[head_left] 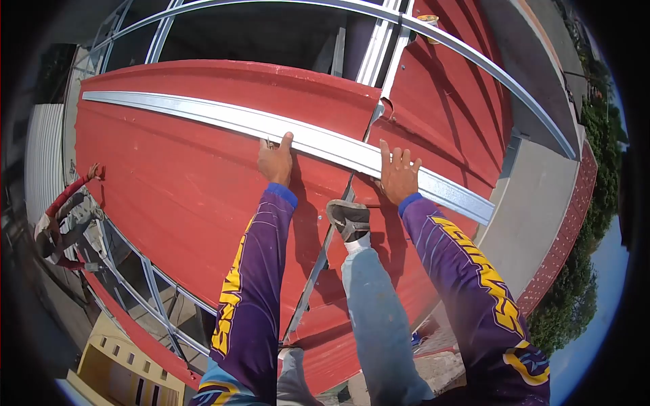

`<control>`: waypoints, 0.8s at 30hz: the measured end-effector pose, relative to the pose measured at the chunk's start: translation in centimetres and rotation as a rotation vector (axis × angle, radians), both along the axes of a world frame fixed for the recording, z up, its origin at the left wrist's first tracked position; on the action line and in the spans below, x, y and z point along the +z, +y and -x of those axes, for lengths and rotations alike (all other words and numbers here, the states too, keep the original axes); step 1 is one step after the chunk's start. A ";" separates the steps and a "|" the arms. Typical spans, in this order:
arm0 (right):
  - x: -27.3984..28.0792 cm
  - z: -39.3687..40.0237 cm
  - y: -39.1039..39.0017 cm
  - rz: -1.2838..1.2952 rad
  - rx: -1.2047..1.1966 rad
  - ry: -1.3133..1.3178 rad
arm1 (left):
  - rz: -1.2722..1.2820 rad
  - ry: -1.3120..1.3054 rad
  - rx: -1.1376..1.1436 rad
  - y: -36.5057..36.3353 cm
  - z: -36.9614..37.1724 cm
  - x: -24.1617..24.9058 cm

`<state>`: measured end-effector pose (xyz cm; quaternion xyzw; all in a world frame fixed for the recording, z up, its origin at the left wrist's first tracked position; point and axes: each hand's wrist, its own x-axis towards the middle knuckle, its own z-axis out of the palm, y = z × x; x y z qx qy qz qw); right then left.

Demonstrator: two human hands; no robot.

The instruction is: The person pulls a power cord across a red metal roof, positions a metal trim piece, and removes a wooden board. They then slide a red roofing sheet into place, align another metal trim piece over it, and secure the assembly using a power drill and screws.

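Note:
A long, shiny metal channel [223, 120] lies slantwise across red roofing sheets [169, 162]. My left hand [276, 162] is closed on its near edge, thumb on top and fingers partly hidden. Farther right, my right hand [399, 174] grips the same channel, with its fingers over the top face and the thumb side at the near edge. Between my hands, below the channel, my shoe [349, 220] stands on the red sheet next to the seam [318, 271] where two sheets meet.
At the left, a co-worker [68, 216] reaches one hand onto the sheet's edge. Steel framing [162, 40] borders a dark opening at the top. A small yellow-and-white tub [428, 27] sits at the upper right. A concrete ledge [528, 196] runs along the right.

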<state>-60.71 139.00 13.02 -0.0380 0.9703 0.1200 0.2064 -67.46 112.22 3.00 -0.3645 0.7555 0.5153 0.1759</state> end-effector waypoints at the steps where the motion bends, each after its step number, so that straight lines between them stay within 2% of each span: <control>1: 1.2 0.5 -0.6 0.021 -0.004 -0.058 | 0.211 -0.101 -0.029 0.7 0.2 3.1; 2: 0.8 0.5 -0.7 0.041 -0.025 -0.060 | 0.275 -0.081 -0.055 0.5 -0.1 2.3; 3: 0.8 0.5 -0.8 -0.008 -0.016 -0.086 | 0.300 -0.167 -0.099 0.4 0.3 2.9; 7: -0.1 0.5 -0.4 -0.042 0.032 -0.044 | 0.262 -0.193 -0.014 0.7 1.0 2.9; 13: 0.5 0.4 -1.0 -0.119 0.041 -0.071 | 0.161 -0.268 -0.075 -0.3 0.9 2.8; 18: -1.3 0.0 0.7 -0.234 0.145 -0.026 | 0.088 -0.195 -0.057 -1.0 -0.1 1.3; 20: -1.7 -0.1 0.8 -0.269 0.135 -0.048 | 0.096 -0.144 -0.042 -2.1 -2.0 2.2; 22: 0.3 0.5 -0.5 -0.255 0.137 -0.110 | 0.119 -0.172 -0.083 -4.8 -7.8 5.9; 24: 0.9 1.0 -1.0 -0.236 0.118 -0.156 | 0.213 -0.256 0.006 -7.5 -13.9 5.5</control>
